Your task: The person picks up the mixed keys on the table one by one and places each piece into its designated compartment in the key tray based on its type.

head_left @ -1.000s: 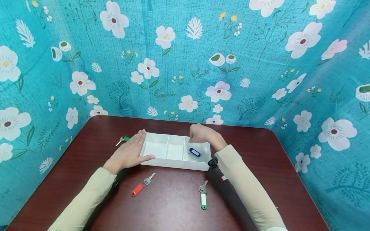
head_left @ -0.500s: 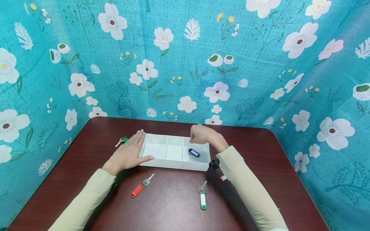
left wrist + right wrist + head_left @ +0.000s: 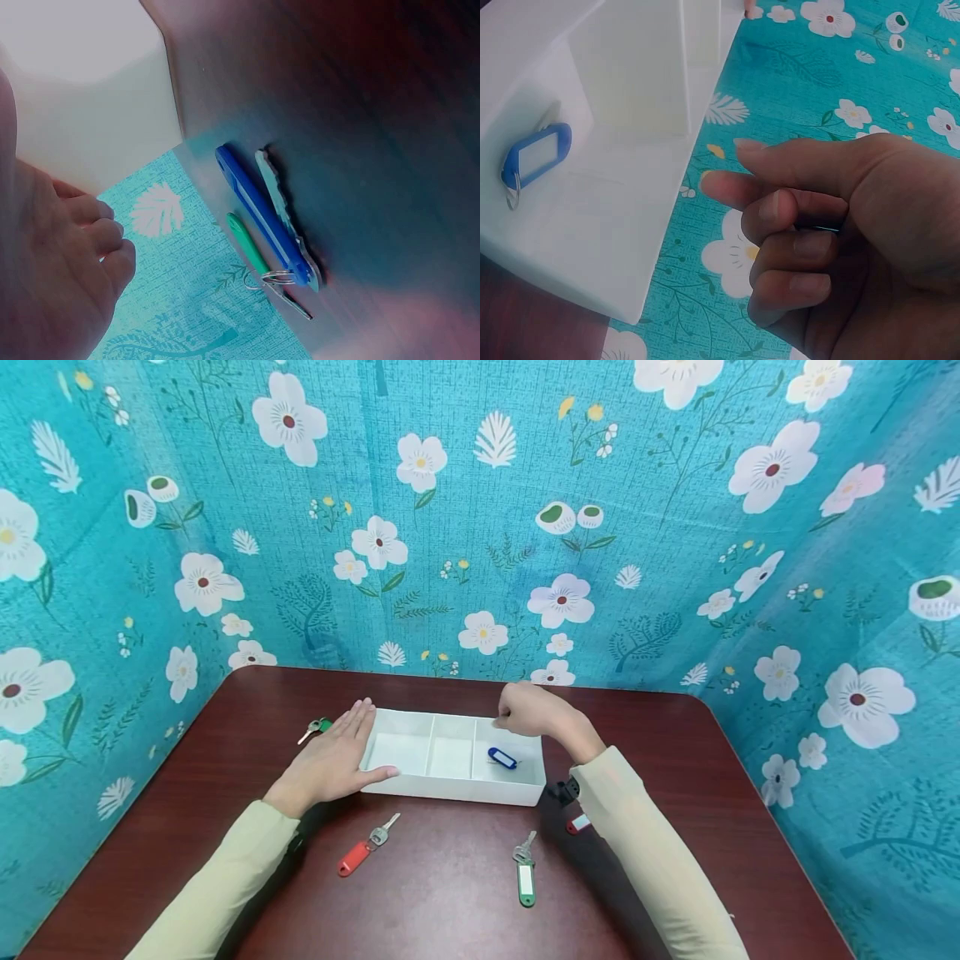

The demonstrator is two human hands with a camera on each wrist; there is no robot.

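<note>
A white tray (image 3: 450, 788) with three compartments sits on the table. My left hand (image 3: 330, 758) rests along its left end, fingers straight, thumb over the front wall. My right hand (image 3: 536, 712) is above the back edge of the right compartment, fingers curled, thumb and index tips close together with nothing visible between them. In that compartment lies a key with a blue tag (image 3: 540, 157). Left of the tray, the left wrist view shows a second blue-tagged key (image 3: 259, 206) beside a green-tagged key (image 3: 247, 241); the left hand hides that blue one in the head view.
In front of the tray lie a red-tagged key (image 3: 365, 847) and another green-tagged key (image 3: 526, 870). A second red tag (image 3: 577, 824) is partly hidden by the right sleeve (image 3: 652, 852). A flowered teal curtain (image 3: 480, 527) closes off the table's back and sides.
The head view has shifted slightly. My right hand has drifted a little to the right over the tray's back edge; the left hand and the keys stay in place.
</note>
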